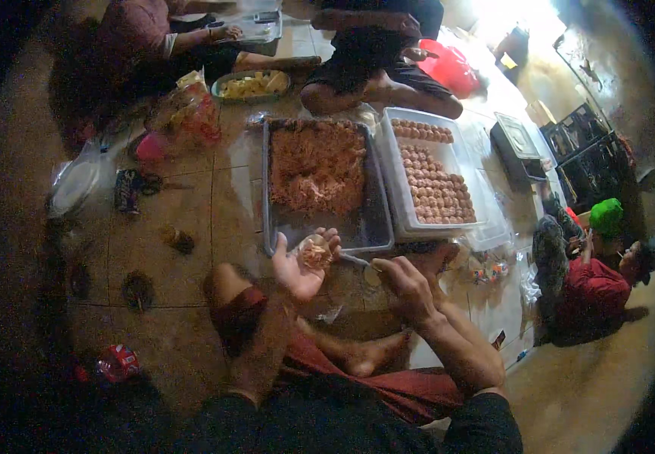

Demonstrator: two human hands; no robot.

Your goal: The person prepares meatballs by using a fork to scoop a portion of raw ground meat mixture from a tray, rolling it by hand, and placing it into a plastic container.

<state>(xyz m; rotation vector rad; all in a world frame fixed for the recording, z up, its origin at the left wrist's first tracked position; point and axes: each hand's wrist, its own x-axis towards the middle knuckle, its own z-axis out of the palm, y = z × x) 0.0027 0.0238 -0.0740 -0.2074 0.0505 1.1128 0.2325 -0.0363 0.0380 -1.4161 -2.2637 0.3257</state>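
On my left hand (pixel 299 275), palm up near the front edge of a rectangular plastic tub (pixel 387 193), rests a small, translucent round piece with reddish shredded filling (pixel 315 253). My right hand (pixel 404 278) grips the handle of a light-coloured utensil (pixel 354 259), whose tip points toward the left hand; its exact kind cannot be told. Inside the tub lies a large mass of reddish-brown shredded food (pixel 316 164). Right of it, a white plastic container (pixel 392 170) holds rows of small round filled pieces (pixel 435 187), with a gap behind the front block.
Beyond the tubs a person (pixel 378 62) sits cross-legged, near a red plastic bag (pixel 452 68). Another person sits at back left by a bowl of yellowish pieces (pixel 253 85). A person in red (pixel 594 289) is at far right. A red-labelled package (pixel 118 363) lies on the floor at left.
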